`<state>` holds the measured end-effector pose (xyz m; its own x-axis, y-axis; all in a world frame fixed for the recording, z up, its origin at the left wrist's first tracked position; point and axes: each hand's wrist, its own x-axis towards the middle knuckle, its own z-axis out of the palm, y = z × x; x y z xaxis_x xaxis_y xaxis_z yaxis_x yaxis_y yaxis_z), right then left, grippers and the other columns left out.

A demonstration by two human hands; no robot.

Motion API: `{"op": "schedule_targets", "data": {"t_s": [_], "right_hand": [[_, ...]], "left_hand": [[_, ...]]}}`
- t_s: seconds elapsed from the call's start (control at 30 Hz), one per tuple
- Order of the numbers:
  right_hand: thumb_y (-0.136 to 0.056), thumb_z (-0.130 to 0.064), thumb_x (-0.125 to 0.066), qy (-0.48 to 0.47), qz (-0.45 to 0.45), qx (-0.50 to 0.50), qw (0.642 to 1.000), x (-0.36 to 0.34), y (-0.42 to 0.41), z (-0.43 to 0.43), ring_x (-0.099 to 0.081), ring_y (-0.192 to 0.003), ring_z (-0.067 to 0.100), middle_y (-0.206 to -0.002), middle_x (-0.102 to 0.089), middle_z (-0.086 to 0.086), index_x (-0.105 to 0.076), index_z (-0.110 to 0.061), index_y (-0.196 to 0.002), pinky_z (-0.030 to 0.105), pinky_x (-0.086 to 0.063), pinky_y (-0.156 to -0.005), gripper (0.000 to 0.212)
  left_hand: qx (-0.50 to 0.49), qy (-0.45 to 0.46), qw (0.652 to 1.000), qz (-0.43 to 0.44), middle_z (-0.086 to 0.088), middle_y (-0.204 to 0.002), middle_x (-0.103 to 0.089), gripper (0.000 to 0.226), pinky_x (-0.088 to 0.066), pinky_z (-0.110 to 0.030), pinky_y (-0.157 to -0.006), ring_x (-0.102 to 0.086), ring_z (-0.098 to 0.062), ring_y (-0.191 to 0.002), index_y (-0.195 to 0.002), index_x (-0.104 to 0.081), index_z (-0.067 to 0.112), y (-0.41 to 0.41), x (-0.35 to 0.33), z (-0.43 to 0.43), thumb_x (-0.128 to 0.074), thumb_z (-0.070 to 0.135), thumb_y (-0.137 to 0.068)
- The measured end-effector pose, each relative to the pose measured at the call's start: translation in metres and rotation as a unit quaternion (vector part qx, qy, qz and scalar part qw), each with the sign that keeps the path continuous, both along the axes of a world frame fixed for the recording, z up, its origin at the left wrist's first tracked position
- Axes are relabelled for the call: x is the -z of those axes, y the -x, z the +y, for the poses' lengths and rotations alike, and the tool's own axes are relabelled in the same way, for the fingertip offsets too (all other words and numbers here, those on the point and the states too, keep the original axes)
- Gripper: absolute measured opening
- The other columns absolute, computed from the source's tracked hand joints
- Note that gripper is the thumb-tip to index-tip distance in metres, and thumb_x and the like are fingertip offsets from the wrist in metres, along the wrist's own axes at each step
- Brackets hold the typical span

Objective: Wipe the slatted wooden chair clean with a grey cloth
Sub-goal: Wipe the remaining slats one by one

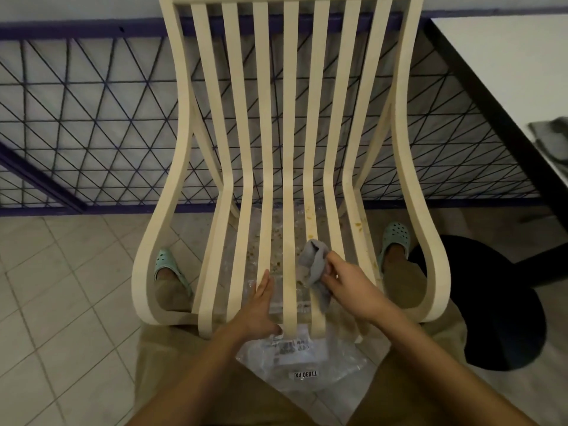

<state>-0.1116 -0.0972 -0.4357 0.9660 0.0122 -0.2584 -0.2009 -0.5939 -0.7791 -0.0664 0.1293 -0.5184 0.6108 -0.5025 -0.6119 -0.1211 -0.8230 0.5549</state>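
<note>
Two bare forearms reach forward from the bottom edge, over khaki-clad legs, onto the seat of the slatted wooden chair. Left hand lies flat along the slat just left of the middle one, fingers straight and close together, pointing toward the backrest. Its thumb hooks down by the front end of the slats. It holds nothing.

Right hand is angled inward, fingers curled and clamped on the grey cloth. The cloth is bunched up. Most of it sticks out past the fingertips to the left and toward the backrest, pressed on the slat just right of the middle, and a tail hangs down between the slats below the hand. Yellow-brown specks and smears mark the seat slats beyond the cloth and to its right.

Under the seat, a crumpled clear plastic bag with a printed label lies on the tiled floor between the legs. A foot in a pale green clog shows through the chair frame on the left, and another one on the right. Behind the chair runs a dark mesh railing. At the right stands a white table with a black edge, and another grey rag lies on it.
</note>
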Motion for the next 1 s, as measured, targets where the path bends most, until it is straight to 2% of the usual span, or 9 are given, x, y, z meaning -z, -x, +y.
{"op": "schedule_targets", "data": {"t_s": [0.1,0.23,0.3,0.4,0.57,0.67,0.73,0.9,1.0], "right_hand": [[-0.098,-0.027,-0.046,0.008,-0.003,-0.035,0.999,-0.012,0.005,-0.009,-0.054,-0.062,0.005,-0.072,-0.057,-0.004,-0.038,-0.032,-0.079,0.018,-0.043,-0.054,0.022],[-0.096,-0.023,-0.052,-0.001,0.033,-0.070,0.997,-0.017,0.009,-0.012,-0.050,-0.058,0.001,-0.074,-0.054,-0.004,-0.042,-0.017,-0.084,0.018,-0.041,-0.054,0.016],[-0.096,-0.022,-0.054,-0.013,0.045,-0.067,0.997,-0.016,0.010,-0.010,-0.049,-0.056,0.001,-0.075,-0.054,-0.002,-0.044,-0.014,-0.085,0.021,-0.041,-0.055,0.017],[-0.095,-0.020,-0.056,-0.043,0.049,-0.020,0.998,-0.013,0.013,-0.004,-0.050,-0.052,0.003,-0.071,-0.055,0.000,-0.044,-0.018,-0.085,0.025,-0.042,-0.054,0.016],[-0.094,-0.018,-0.058,-0.132,0.082,0.033,0.987,-0.012,0.015,0.001,-0.057,-0.053,0.017,-0.065,-0.061,0.005,-0.047,-0.017,-0.098,0.024,-0.042,-0.049,0.012],[-0.094,-0.020,-0.057,-0.185,0.111,0.063,0.974,-0.014,0.017,0.003,-0.064,-0.064,0.020,-0.080,-0.067,0.014,-0.057,-0.015,-0.104,0.017,-0.042,-0.048,0.011],[-0.095,-0.028,-0.053,-0.204,0.132,0.089,0.966,-0.015,0.018,0.002,-0.065,-0.075,0.019,-0.094,-0.067,0.011,-0.063,-0.017,-0.103,0.021,-0.044,-0.055,0.016],[-0.090,-0.053,-0.052,-0.197,0.125,0.109,0.966,-0.015,0.022,0.007,-0.064,-0.086,0.015,-0.095,-0.068,0.000,-0.069,-0.020,-0.099,0.022,-0.047,-0.064,0.038],[-0.095,-0.033,-0.056,-0.154,0.073,0.122,0.978,-0.009,0.021,0.008,-0.062,-0.079,0.024,-0.082,-0.066,0.009,-0.069,-0.011,-0.086,0.033,-0.048,-0.067,0.026]], "left_hand": [[-0.075,0.064,0.995,-0.019,0.004,-0.163,0.007,0.105,-0.015,-0.043,-0.121,0.002,-0.023,-0.150,-0.155,0.003,0.017,-0.002,-0.009,-0.006,-0.073,0.029,-0.084],[-0.199,0.193,0.960,-0.051,0.011,-0.155,-0.026,0.079,-0.024,-0.031,-0.115,-0.023,-0.010,-0.143,-0.152,-0.026,0.029,-0.002,-0.031,-0.023,-0.069,0.014,-0.087],[-0.205,0.251,0.946,-0.004,0.013,-0.146,-0.042,0.062,-0.035,-0.031,-0.110,-0.036,-0.007,-0.136,-0.141,-0.045,0.034,-0.002,-0.044,-0.034,-0.069,0.015,-0.087],[-0.200,0.315,0.928,0.014,0.004,-0.112,-0.070,0.025,-0.051,-0.023,-0.088,-0.061,-0.013,-0.111,-0.110,-0.070,0.022,0.001,-0.058,-0.048,-0.067,0.012,-0.088],[-0.241,0.343,0.908,0.017,-0.025,-0.095,-0.067,0.014,-0.051,-0.050,-0.086,-0.063,-0.038,-0.094,-0.099,-0.069,-0.002,0.005,-0.066,-0.056,-0.059,0.004,-0.092],[-0.237,0.340,0.910,0.017,-0.015,-0.097,-0.071,0.015,-0.055,-0.044,-0.086,-0.067,-0.028,-0.093,-0.103,-0.070,0.005,0.007,-0.066,-0.054,-0.059,0.005,-0.093],[-0.239,0.336,0.911,0.017,-0.011,-0.098,-0.071,0.016,-0.056,-0.044,-0.087,-0.068,-0.024,-0.093,-0.103,-0.070,0.009,0.007,-0.066,-0.053,-0.059,0.005,-0.093],[-0.242,0.331,0.912,0.017,-0.001,-0.102,-0.073,0.023,-0.057,-0.038,-0.086,-0.069,-0.016,-0.095,-0.104,-0.068,0.025,0.006,-0.068,-0.052,-0.062,0.006,-0.091],[-0.243,0.314,0.918,0.009,-0.001,-0.102,-0.073,0.022,-0.058,-0.038,-0.086,-0.069,-0.015,-0.094,-0.108,-0.067,0.022,0.006,-0.066,-0.055,-0.064,0.009,-0.090]]}}
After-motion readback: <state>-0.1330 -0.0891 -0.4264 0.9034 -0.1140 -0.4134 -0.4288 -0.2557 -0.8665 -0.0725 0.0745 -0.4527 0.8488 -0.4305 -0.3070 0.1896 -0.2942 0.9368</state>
